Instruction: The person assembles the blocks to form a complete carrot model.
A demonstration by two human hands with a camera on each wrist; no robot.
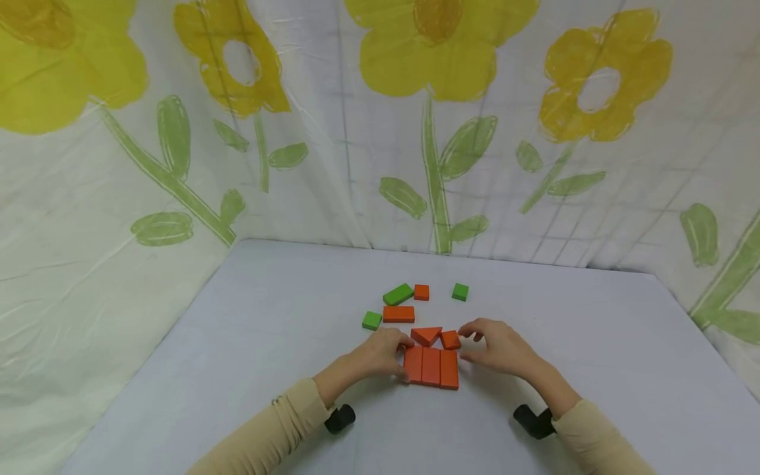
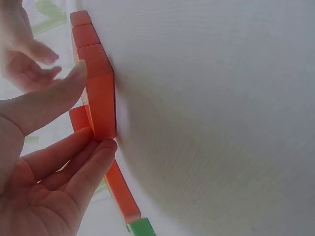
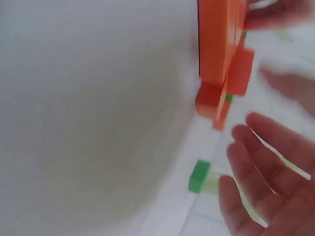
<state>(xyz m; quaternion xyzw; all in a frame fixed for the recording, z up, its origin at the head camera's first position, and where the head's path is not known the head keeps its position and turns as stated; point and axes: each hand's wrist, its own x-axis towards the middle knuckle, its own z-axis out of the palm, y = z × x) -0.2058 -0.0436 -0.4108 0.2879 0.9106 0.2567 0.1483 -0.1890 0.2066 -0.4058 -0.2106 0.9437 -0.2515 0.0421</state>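
Note:
Three long red blocks (image 1: 431,367) lie side by side on the table as one row. My left hand (image 1: 380,354) pinches the leftmost red block (image 2: 101,105) between the thumb at its near end and the fingertips at its far end. Just right of the row, my right hand (image 1: 501,346) is held apart from the blocks, thumb and fingers spread with nothing between them. A red triangular block (image 1: 425,336) and a small red block (image 1: 450,340) sit behind the row. In the right wrist view the hand (image 3: 270,182) is partly blurred.
Farther back on the white table (image 1: 285,297) lie a red oblong block (image 1: 398,315), a green oblong block (image 1: 398,294), a small red block (image 1: 421,292) and two small green blocks, one left (image 1: 371,320) and one right (image 1: 460,291). A flower-painted curtain (image 1: 320,165) hangs behind.

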